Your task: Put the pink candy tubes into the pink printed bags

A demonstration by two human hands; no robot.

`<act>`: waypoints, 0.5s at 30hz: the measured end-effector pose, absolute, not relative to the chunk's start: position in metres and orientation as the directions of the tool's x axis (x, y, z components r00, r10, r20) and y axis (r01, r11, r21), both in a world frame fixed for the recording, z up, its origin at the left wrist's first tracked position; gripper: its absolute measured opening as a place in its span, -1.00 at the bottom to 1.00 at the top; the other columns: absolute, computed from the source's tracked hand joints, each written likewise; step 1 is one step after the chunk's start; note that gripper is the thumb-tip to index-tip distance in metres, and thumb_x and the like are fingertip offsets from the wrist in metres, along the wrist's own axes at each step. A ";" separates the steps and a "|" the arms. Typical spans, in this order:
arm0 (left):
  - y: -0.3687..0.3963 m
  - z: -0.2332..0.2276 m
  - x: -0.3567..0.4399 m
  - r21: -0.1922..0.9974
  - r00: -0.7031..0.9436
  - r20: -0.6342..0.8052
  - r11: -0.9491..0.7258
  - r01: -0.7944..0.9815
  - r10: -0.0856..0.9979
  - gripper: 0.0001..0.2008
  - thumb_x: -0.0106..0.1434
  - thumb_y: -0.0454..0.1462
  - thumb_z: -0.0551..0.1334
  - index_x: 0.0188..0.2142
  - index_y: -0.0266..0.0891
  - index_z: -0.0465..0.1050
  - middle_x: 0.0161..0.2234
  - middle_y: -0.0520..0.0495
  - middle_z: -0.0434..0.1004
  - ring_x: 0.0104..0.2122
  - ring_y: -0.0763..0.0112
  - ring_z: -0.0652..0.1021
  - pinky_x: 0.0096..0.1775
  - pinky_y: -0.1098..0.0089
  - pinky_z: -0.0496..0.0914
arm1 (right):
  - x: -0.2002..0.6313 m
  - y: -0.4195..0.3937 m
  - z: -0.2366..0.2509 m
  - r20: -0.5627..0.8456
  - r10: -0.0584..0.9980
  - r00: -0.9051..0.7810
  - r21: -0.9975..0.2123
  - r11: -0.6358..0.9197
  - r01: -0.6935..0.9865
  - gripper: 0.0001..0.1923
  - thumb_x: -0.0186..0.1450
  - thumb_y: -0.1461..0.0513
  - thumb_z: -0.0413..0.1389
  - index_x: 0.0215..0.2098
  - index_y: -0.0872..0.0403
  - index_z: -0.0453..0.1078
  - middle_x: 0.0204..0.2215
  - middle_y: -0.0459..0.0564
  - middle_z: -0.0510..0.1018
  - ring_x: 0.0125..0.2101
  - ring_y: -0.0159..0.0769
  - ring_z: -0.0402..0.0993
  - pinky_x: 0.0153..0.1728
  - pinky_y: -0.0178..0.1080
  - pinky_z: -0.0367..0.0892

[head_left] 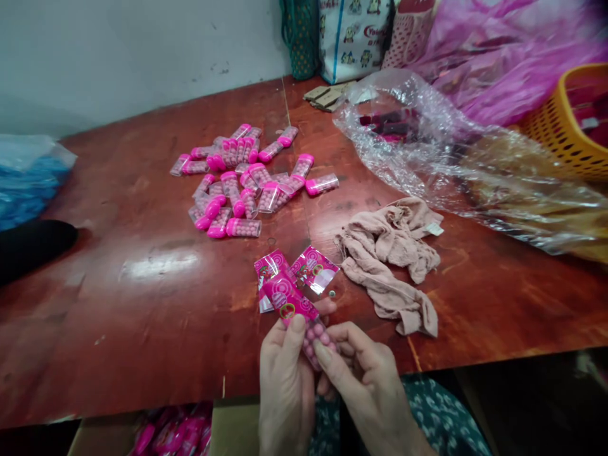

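Pink printed film sleeve [289, 296], pinched by the left hand [285, 380], meets a clear plastic tube of pink beads [317, 332] clamped in the right hand [373, 373], presumably for opposed steadiness. Both are at near centre.

A pale, scuffed wall [142, 57] stands behind a reddish-brown table [109, 329] bearing a white glare [161, 265].
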State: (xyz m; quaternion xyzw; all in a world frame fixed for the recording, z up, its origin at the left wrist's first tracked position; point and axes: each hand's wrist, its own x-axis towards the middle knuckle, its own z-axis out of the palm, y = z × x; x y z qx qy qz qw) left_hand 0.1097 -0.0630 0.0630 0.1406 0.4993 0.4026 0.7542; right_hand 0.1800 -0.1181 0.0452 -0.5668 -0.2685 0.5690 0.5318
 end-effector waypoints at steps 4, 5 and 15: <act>-0.077 0.065 0.116 0.611 0.175 -0.655 0.651 -0.450 0.735 -0.79 0.12 -0.26 0.27 -0.28 -0.35 0.55 -0.46 -0.14 0.55 -0.64 0.57 0.39 -0.64 0.57 0.26 | 0.179 -0.120 0.046 -0.305 0.912 0.275 -0.942 -0.246 -0.229 -0.81 0.30 0.13 0.02 -0.28 0.09 0.35 -0.51 -0.07 0.47 -0.56 -0.40 0.44 -0.56 -0.42 0.36; -0.079 0.065 0.116 0.607 0.175 -0.660 0.656 -0.450 0.731 -0.79 0.13 -0.25 0.26 -0.26 -0.35 0.55 -0.40 -0.17 0.56 -0.62 0.57 0.40 -0.63 0.58 0.27 | 0.181 -0.119 0.046 -0.296 0.914 0.278 -0.945 -0.237 -0.226 -0.82 0.30 0.14 0.03 -0.27 0.09 0.35 -0.51 -0.08 0.47 -0.57 -0.42 0.44 -0.56 -0.43 0.35; -0.065 0.058 0.108 0.618 0.221 -0.615 0.637 -0.460 0.757 -0.71 0.15 -0.12 0.23 -0.28 -0.31 0.55 -0.43 -0.16 0.56 -0.70 0.60 0.30 -0.68 0.54 0.22 | 0.189 -0.106 0.046 -0.407 0.903 0.136 -0.848 -0.319 -0.424 -0.77 0.28 0.12 0.07 -0.38 0.13 0.34 -0.62 -0.16 0.42 -0.70 -0.52 0.31 -0.68 -0.46 0.27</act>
